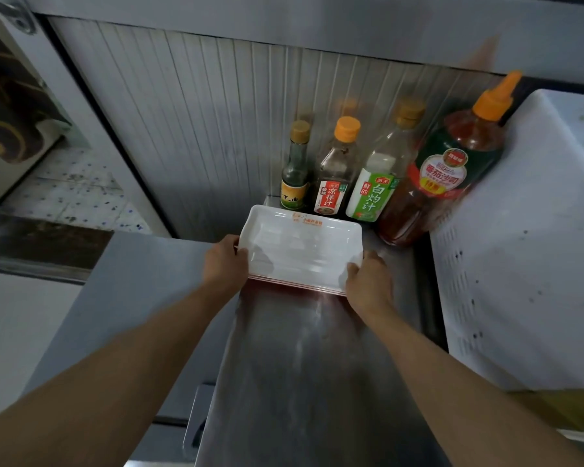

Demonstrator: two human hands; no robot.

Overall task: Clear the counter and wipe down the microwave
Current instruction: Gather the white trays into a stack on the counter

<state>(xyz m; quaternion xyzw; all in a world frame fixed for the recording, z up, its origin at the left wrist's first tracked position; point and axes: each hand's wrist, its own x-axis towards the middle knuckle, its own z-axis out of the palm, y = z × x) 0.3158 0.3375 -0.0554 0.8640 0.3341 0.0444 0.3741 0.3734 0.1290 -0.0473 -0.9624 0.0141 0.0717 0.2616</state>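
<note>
Underfoot, so to speak, runs a brushed steel counter [304, 365], streaked with dull reflections and reaching back to a ribbed grey wall [189, 112]. A steel ledge crosses the top of the view above that wall. To the left the counter drops away to a speckled tile floor [78, 193], with a dark patterned panel beyond it. On the right stands a white perforated crate [520, 257], its side dotted with small dark specks.

Four bottles line the back of the counter against the wall: a small green-labelled one [294, 170], a red-labelled one [334, 170] with an orange cap, a taller one [378, 176] with a green and white label, and a large ketchup bottle [442, 173] with an orange nozzle, leaning just beside the crate.

In front of the bottles is a stack of white rectangular trays [300, 251], shallow, glossy, with rounded corners and a small orange logo on the far rim; reddish edges show under the near side. It is at the counter's back, close to the bottles. The left hand [223, 261] grips the stack's left end and the right hand [368, 281] its near right corner, fingers closed on the rims.
</note>
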